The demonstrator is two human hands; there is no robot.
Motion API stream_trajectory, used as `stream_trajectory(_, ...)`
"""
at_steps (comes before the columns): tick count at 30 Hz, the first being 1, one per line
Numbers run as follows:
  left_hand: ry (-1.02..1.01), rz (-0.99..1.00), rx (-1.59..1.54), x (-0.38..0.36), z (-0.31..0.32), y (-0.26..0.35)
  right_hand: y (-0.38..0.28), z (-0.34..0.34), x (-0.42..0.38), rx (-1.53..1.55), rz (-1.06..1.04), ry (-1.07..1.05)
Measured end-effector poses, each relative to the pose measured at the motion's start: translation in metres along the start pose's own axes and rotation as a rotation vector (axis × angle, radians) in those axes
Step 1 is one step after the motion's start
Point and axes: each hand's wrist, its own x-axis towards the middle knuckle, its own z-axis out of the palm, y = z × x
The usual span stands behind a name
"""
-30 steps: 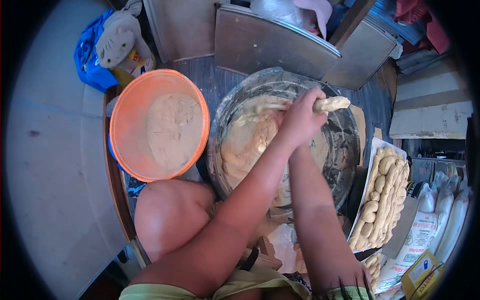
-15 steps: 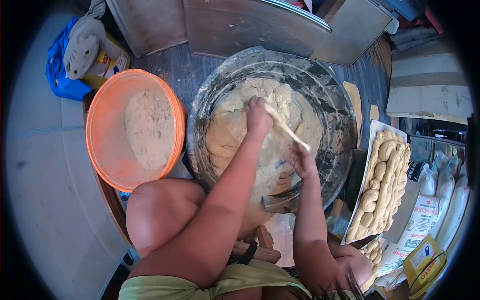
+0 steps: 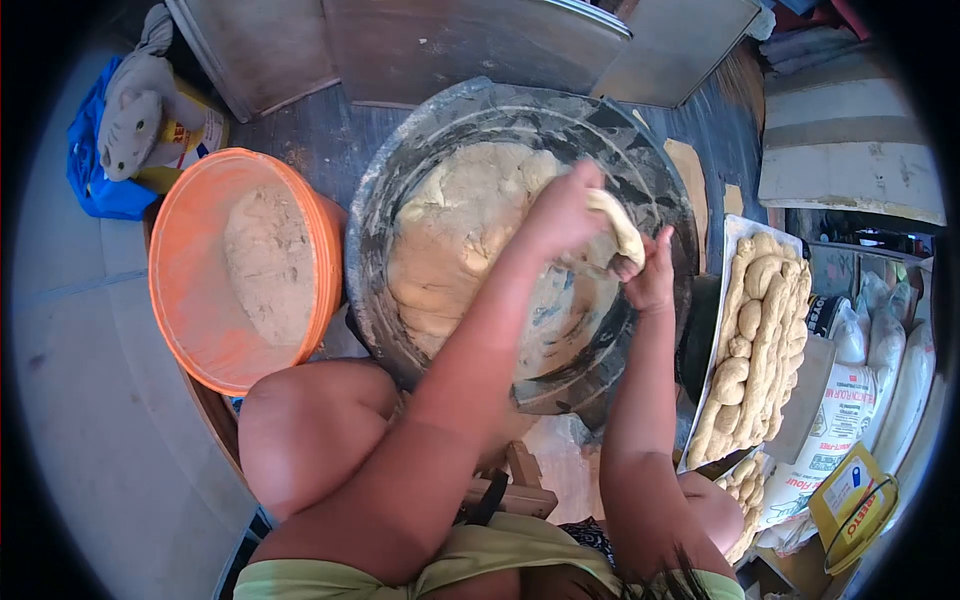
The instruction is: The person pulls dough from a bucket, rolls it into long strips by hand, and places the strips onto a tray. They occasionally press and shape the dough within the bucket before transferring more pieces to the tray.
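Observation:
Over the right side of a big black tub (image 3: pixel 655 210), a short curved strip of dough (image 3: pixel 622 228) hangs between my hands. My left hand (image 3: pixel 568 212) is closed around its upper end. At the lower end, the fingers of my right hand (image 3: pixel 652 272) curl against the dough, with the thumb pointing up. Beneath and to the left lies a large floury mass of dough (image 3: pixel 440 250) on the tub's floor. Part of it is hidden by my left forearm.
An orange bucket (image 3: pixel 325 270) with a floured lump (image 3: pixel 268 262) stands left of the tub. To the right, a tray (image 3: pixel 712 370) carries shaped dough pieces (image 3: pixel 755 345). Beyond it are a flour sack (image 3: pixel 830 430) and a yellow container (image 3: pixel 850 505). Boards (image 3: pixel 450 50) lean at the back.
Both hands have moved right with the dough strip, away from the large mass. The strip was straighter and longer; now it bends, and my right hand has closed on its end. The view shifted slightly.

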Motion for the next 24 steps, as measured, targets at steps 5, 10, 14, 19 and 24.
stream_trajectory(5, -0.201, -0.159, 0.329, -0.012, -0.032, -0.082, 0.059, -0.077, 0.013, -1.027, -0.485, 0.718)
stream_trajectory(10, 0.006, -0.369, 0.607, -0.046, -0.018, -0.169, 0.204, -0.203, -0.054, -1.565, 0.465, 0.431)
stream_trajectory(14, 0.189, -0.243, 0.767, -0.057, -0.005, -0.182, 0.254, -0.076, -0.072, -1.126, 0.836, 0.636)
stream_trajectory(19, 0.324, -0.256, 0.589, -0.059, -0.003, -0.216, 0.249, 0.012, -0.021, -0.054, 0.459, 1.481)
stream_trajectory(24, 0.431, -0.682, -0.442, -0.049, -0.019, -0.234, 0.236, -0.029, 0.051, -0.267, 0.280, 1.121)
